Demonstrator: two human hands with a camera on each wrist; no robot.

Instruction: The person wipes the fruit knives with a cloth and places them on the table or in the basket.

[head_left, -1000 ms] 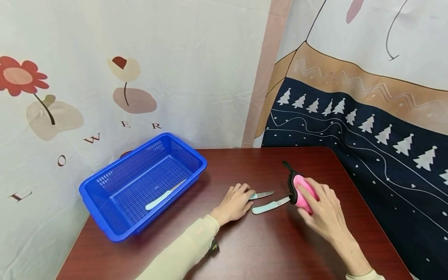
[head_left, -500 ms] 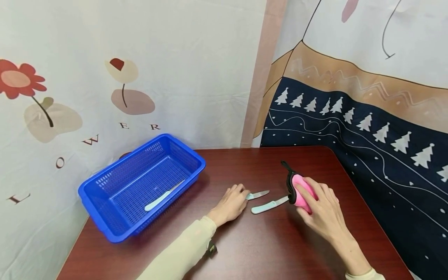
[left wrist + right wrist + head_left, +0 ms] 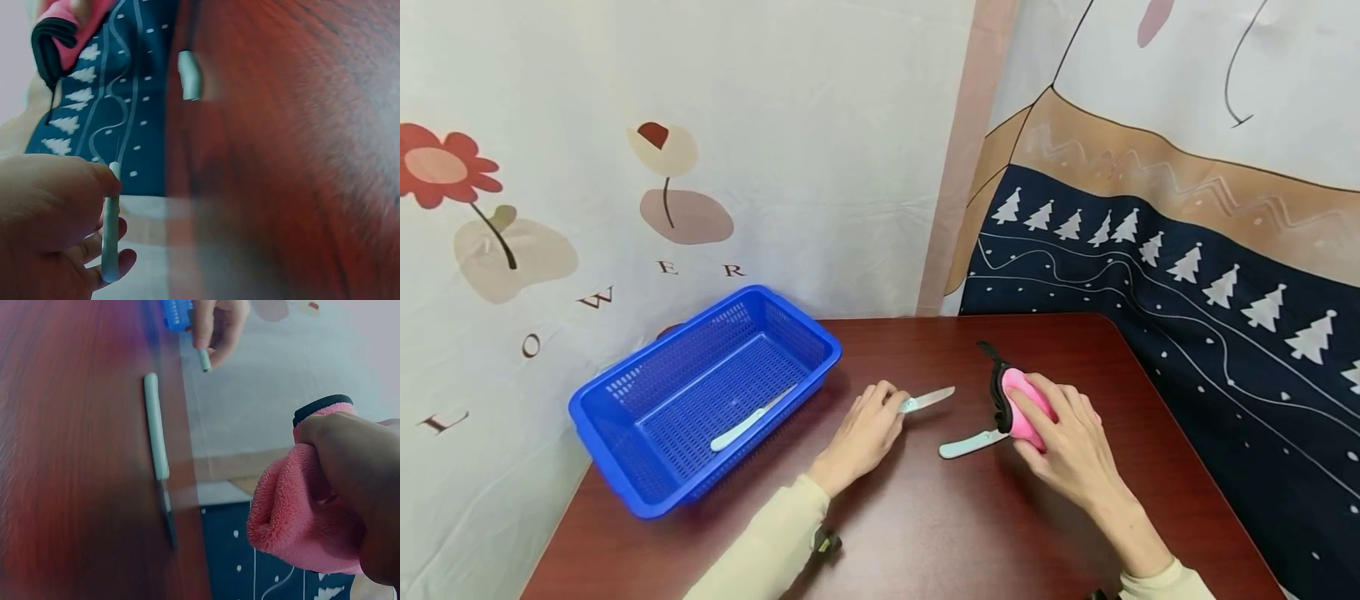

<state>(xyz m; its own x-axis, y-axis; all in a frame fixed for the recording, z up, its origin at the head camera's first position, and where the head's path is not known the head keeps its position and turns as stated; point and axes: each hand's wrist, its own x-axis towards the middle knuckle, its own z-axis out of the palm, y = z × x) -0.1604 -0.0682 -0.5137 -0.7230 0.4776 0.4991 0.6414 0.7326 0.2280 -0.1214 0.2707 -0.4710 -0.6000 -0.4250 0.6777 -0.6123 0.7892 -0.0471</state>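
My left hand (image 3: pixel 859 433) pinches a small knife (image 3: pixel 929 399) by its pale mint handle, and the blade points right and away. In the left wrist view, its handle (image 3: pixel 110 234) runs between thumb and fingertips, raised over the table. My right hand (image 3: pixel 1075 442) grips a bunched pink towel (image 3: pixel 1019 402) with a black edge and a hanging loop. Another mint-handled knife (image 3: pixel 970 445) lies on the table between the hands, the cloth overlapping its blade in the head view. The right wrist view shows that knife (image 3: pixel 156 431) whole, with the towel (image 3: pixel 284 506) held apart from it.
To the left stands a blue plastic basket (image 3: pixel 833 357) with perforated walls, a third mint-handled knife (image 3: pixel 741 428) lying inside. The dark red wooden table (image 3: pixel 970 525) ends at a printed curtain (image 3: pixel 850 167) behind and on the right.
My left hand has picked up its knife and moved left with it. The right hand has shifted slightly left with the pink towel. The middle knife has stayed in place.
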